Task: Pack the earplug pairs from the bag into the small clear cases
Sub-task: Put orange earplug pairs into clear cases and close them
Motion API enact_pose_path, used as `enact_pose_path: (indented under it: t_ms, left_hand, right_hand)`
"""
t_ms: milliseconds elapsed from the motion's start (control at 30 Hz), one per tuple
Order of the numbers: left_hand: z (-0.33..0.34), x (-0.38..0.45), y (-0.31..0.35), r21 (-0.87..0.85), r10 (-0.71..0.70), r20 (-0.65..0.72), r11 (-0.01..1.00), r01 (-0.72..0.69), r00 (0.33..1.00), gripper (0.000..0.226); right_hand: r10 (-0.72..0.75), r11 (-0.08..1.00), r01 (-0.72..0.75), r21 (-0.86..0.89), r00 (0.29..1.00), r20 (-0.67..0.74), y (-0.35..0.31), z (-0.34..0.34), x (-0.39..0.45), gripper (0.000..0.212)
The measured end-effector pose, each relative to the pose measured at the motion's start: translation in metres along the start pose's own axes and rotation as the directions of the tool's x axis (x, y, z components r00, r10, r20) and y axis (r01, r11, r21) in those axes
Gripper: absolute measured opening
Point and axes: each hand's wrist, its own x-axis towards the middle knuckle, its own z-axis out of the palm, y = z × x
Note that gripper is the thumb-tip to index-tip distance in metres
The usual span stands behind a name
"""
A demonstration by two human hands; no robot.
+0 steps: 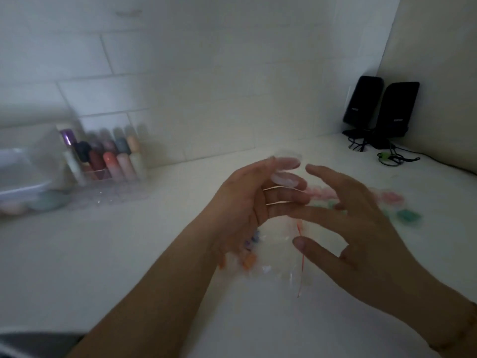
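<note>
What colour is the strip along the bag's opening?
Red: a thin line on the clear bag, seen in the head view.

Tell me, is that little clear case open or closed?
Open: the case in the left hand shows two round halves spread apart.

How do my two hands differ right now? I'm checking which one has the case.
The left hand holds a small clear case at its fingertips; the right hand holds nothing. The left fingers lie together, the right's are spread. Both hover above the clear bag on the white counter.
</note>
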Motion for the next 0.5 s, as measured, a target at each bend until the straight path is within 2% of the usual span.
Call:
enact_pose_path:
  t_ms: [100, 167, 267, 333, 400, 433, 500]
  left_hand:
    - [-0.013, -0.002, 0.009, -0.097, 0.031, -0.162, 0.994, -0.047, 0.986, 0.039]
    - [-0.026, -0.005, 0.019, -0.106, 0.062, -0.314, 0.989, -0.100, 0.948, 0.035]
    - [-0.044, -0.013, 0.024, -0.088, 0.039, -0.505, 0.991, -0.096, 0.862, 0.034]
    - [-0.048, -0.022, 0.015, 0.001, 0.031, -0.672, 0.999, -0.041, 0.740, 0.032]
    - [-0.045, -0.030, -0.002, 0.056, 0.055, -0.801, 0.998, -0.017, 0.596, 0.027]
    - [-0.042, -0.033, -0.008, 0.051, 0.059, -0.823, 0.998, -0.030, 0.565, 0.025]
    - [-0.035, -0.032, -0.014, 0.026, 0.055, -0.825, 0.998, -0.060, 0.562, 0.025]
  right_hand:
    - [0.049, 0.993, -0.041, 0.109, 0.996, -0.071, 0.003, -0.003, 0.000, 0.025]
    - [0.103, 0.986, -0.093, 0.140, 0.993, -0.063, 0.007, -0.003, 0.000, 0.021]
    - [0.118, 0.989, -0.127, 0.072, 0.986, 0.117, 0.014, 0.007, -0.004, 0.017]
    - [0.097, 0.991, -0.113, 0.065, 0.972, 0.213, 0.017, 0.016, -0.007, 0.006]
    - [0.067, 0.993, -0.092, 0.072, 0.952, 0.298, 0.015, 0.025, -0.010, 0.022]
    - [0.058, 0.994, -0.087, 0.069, 0.937, 0.343, 0.013, 0.028, -0.010, 0.033]
    - [0.048, 0.997, -0.069, 0.035, 0.906, 0.422, 0.010, 0.032, -0.009, 0.046]
